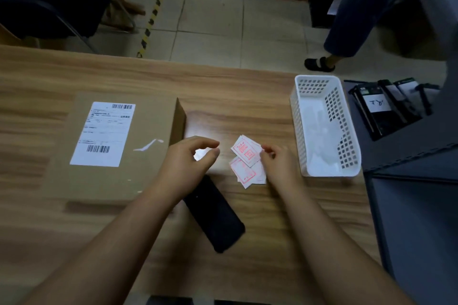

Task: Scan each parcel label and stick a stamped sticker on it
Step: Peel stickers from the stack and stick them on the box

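Note:
A flat brown cardboard parcel (148, 171) lies on the wooden table at the left, with a white shipping label (104, 134) carrying two barcodes on its top. A black handheld scanner (215, 215) lies flat on the table in front of the parcel's right corner. My right hand (277, 163) pinches a white sticker with a red stamp (245, 150), lifted over a few more stamped stickers (245, 173) on the table. My left hand (190, 158) hovers just left of them with thumb and forefinger curved, holding nothing.
A white perforated plastic basket (344, 131) stands to the right of the stickers. Beyond it, black devices (386, 106) lie on a dark surface. A person's leg and black shoe (319, 64) are on the tiled floor past the table's far edge.

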Motion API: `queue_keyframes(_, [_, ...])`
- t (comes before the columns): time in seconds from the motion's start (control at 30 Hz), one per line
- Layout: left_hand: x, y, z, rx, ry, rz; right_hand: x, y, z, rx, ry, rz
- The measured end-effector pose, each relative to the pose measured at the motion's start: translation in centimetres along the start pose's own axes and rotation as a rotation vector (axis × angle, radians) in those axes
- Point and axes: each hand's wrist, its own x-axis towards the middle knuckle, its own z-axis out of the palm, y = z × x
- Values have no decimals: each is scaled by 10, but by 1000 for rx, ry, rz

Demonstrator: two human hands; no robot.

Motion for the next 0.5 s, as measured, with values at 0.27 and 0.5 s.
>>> queue_keyframes(0.27, [6,-3,-4,14,-19,-66,-37,6,27,-331,-26,15])
queue_keyframes(0.5, [7,-6,-9,44,-33,-70,-20,0,17,-78,-117,84])
